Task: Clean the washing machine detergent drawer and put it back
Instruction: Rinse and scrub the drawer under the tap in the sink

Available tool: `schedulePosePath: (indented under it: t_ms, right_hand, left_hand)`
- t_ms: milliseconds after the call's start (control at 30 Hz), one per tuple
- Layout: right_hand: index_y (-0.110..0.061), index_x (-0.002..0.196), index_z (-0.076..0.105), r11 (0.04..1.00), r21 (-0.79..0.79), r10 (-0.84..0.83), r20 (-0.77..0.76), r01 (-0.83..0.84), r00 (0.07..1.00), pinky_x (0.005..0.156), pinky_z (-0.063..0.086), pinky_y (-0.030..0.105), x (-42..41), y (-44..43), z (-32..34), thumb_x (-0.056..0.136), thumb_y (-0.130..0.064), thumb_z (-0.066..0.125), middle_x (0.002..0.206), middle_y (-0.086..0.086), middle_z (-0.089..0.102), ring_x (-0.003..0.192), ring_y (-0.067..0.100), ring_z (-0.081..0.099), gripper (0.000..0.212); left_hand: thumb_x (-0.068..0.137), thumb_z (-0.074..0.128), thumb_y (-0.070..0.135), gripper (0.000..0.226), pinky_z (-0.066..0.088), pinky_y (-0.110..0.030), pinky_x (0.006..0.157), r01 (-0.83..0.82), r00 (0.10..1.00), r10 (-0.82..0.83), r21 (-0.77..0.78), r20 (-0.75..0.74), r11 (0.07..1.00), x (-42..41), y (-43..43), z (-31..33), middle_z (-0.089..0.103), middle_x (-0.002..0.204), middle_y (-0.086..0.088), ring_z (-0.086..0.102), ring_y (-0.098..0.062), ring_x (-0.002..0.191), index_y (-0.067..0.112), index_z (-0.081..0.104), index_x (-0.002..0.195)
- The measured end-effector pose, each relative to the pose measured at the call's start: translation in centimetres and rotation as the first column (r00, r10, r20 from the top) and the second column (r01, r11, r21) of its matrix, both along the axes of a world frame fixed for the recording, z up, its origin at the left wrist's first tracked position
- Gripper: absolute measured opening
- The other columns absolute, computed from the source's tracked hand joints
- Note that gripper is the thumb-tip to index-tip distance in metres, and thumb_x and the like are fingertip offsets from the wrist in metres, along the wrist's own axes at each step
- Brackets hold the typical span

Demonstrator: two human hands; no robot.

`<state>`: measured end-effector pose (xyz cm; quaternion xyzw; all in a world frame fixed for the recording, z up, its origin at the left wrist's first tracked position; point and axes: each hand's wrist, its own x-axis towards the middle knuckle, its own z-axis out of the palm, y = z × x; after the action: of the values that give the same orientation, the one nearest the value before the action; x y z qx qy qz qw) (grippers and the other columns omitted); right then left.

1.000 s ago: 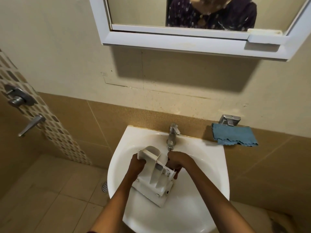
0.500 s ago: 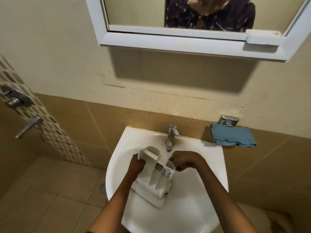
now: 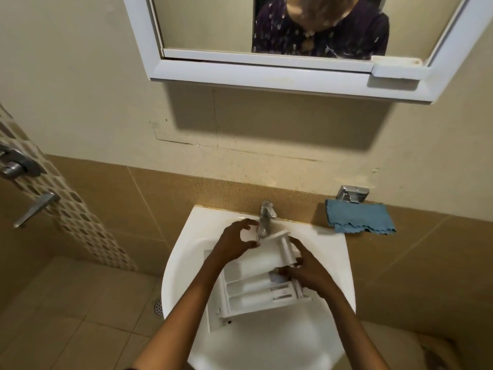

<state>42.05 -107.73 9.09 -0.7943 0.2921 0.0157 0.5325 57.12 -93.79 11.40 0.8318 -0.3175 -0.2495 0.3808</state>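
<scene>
Detergent drawer [image 3: 253, 287] is lying in the white sink [image 3: 266, 343], its open compartments facing up and its long side running roughly left to right, a little askew. At the far left, a metal shower valve [image 3: 13, 166] and a lever [image 3: 36, 209] are sticking out of the wall beside a strip of mosaic tile [image 3: 80, 222]. A round floor drain [image 3: 158, 307] is showing on the tiled floor just left of the sink.

The left hand [image 3: 234, 243] is reaching over the drawer's far left part toward the tap [image 3: 265, 217]. Its grip is standing apart, with fingers and thumb curved in a C and the white of the sink showing between them. The fingertips are sitting just beside the spout, and the thumb is lying near the drawer's far edge; whether it is touching is hard to tell.

The tap is standing at the back rim of the sink, right above the drawer's far edge. A raised white part of the drawer is standing up just right of the spout. The right hand [image 3: 309, 275] is gripping the drawer's right end, its fingers curling onto the plastic below that raised part.

Farther right, a blue cloth [image 3: 358, 218] is hanging from a metal holder [image 3: 352, 193] on the wall. A white-framed mirror [image 3: 266, 76] is hanging above, reflecting a dark patterned top.
</scene>
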Motion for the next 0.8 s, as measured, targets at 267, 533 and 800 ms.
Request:
schedulePosePath:
  t_ms: [267, 533, 800]
  right_hand:
    - [-0.018, 0.128, 0.052, 0.789, 0.53, -0.295, -0.115, 0.31, 0.948, 0.068, 0.051, 0.032, -4.0, -3.7, -5.1, 0.08, -0.021, 0.069, 0.096, 0.005, 0.069, 0.084, 0.022, 0.065, 0.051]
    - [-0.014, 0.098, 0.062, 0.636, 0.662, -0.293, -0.268, 0.397, 0.918, 0.054, 0.052, 0.031, -1.7, -5.0, -6.5, 0.069, -0.037, 0.068, 0.081, 0.01, 0.065, 0.061, 0.02, 0.065, 0.037]
    - [-0.013, 0.103, 0.059, 0.637, 0.694, -0.27, -0.205, 0.334, 0.941, 0.045, 0.051, 0.023, -1.1, -5.9, -6.4, 0.092, -0.014, 0.055, 0.058, 0.002, 0.065, 0.048, 0.013, 0.063, 0.012]
  left_hand:
    - [0.088, 0.057, 0.042, 0.056, 0.041, -0.036, 0.096, -0.42, 0.906, 0.422, 0.225, 0.042, 0.879, 0.3, 4.6, -3.0, 0.055, 0.127, -0.015, 0.051, -0.031, 0.12, 0.009, 0.044, 0.131]
    - [0.087, 0.038, 0.065, 0.069, 0.049, -0.04, 0.087, -0.346, 0.662, 0.471, 0.32, -0.583, 0.882, 0.8, 5.1, -3.9, 0.056, 0.123, -0.014, 0.057, -0.031, 0.106, 0.01, 0.047, 0.127]
    - [0.09, 0.048, 0.053, 0.048, 0.052, -0.041, 0.082, -0.366, 0.628, 0.469, 0.297, -0.621, 0.882, 0.5, 5.6, -4.2, 0.058, 0.09, -0.011, 0.06, -0.025, 0.078, 0.008, 0.052, 0.109]
